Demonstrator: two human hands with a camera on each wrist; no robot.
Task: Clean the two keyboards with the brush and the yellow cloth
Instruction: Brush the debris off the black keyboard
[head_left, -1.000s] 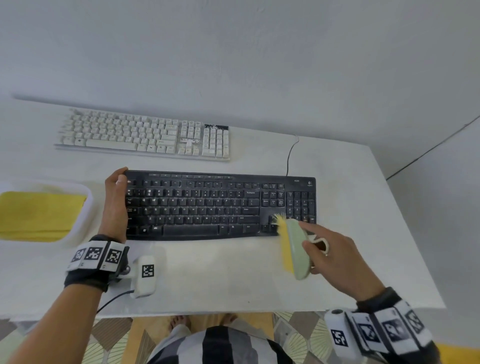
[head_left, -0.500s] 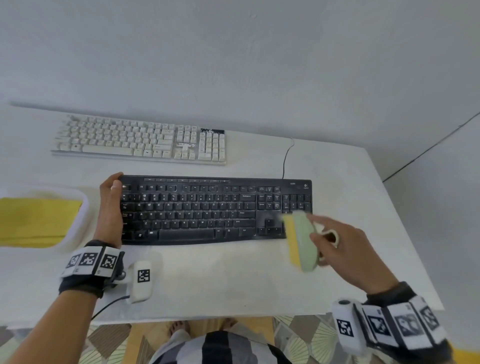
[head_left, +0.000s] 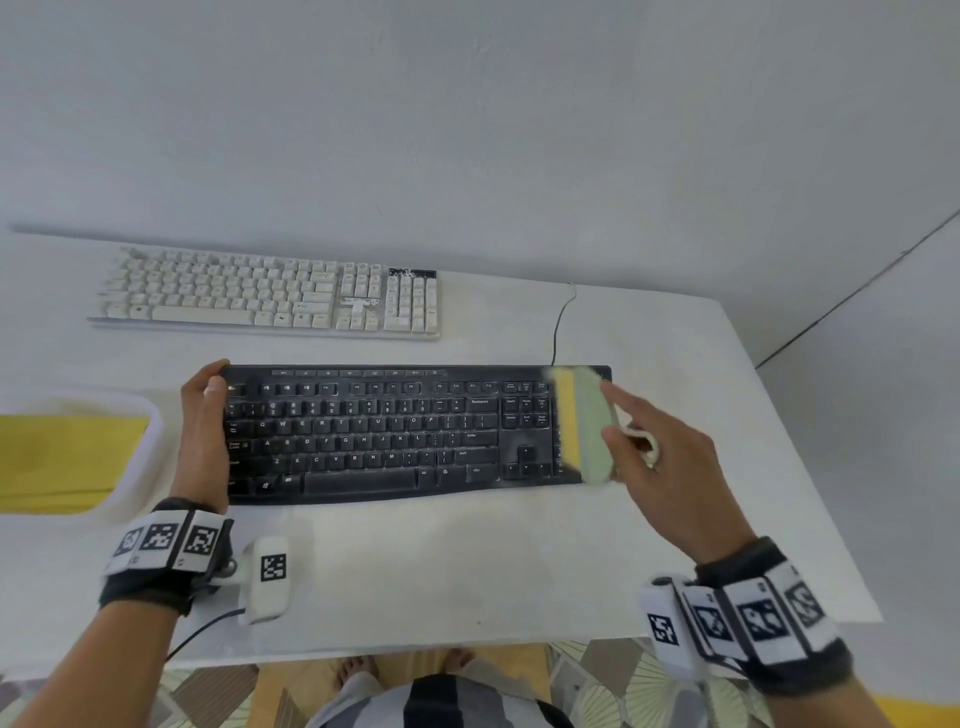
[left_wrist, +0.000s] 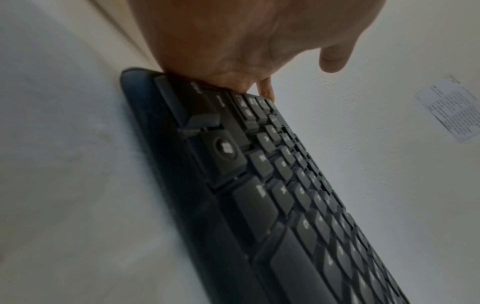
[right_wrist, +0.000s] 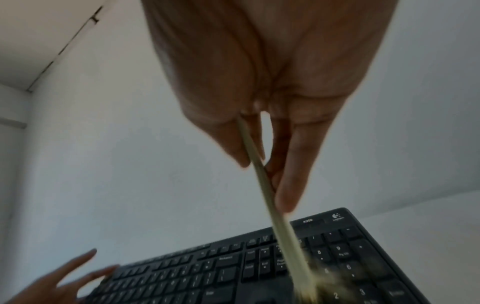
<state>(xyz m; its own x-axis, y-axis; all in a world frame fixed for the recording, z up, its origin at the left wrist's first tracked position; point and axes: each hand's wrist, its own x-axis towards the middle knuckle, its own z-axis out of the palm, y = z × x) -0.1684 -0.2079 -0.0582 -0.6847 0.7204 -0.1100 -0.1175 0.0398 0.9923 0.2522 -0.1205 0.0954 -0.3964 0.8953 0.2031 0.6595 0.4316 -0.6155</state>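
The black keyboard (head_left: 405, 436) (left_wrist: 285, 205) (right_wrist: 233, 273) lies across the middle of the white table (head_left: 467, 571). My left hand (head_left: 205, 415) (left_wrist: 246, 41) (right_wrist: 64, 277) rests against its left end, fingers fairly straight. My right hand (head_left: 623, 421) (right_wrist: 263, 184) pinches a pale green brush (head_left: 589, 426) (right_wrist: 270, 197) between thumb and fingers. Its yellow bristles (head_left: 566, 421) press on the number pad at the keyboard's right end. The white keyboard (head_left: 270, 296) sits farther back. The yellow cloth (head_left: 57, 457) lies folded in a white tray (head_left: 150, 431) at the left.
The black keyboard's cable (head_left: 558, 322) runs back toward the wall. The table's right edge (head_left: 810, 467) slants close to my right hand. A wall rises just behind the white keyboard. A paper note (left_wrist: 451, 109) hangs on the wall.
My right hand has swept the brush from the keyboard's front edge up over the number pad toward its far edge. My left hand has stayed at the left end.
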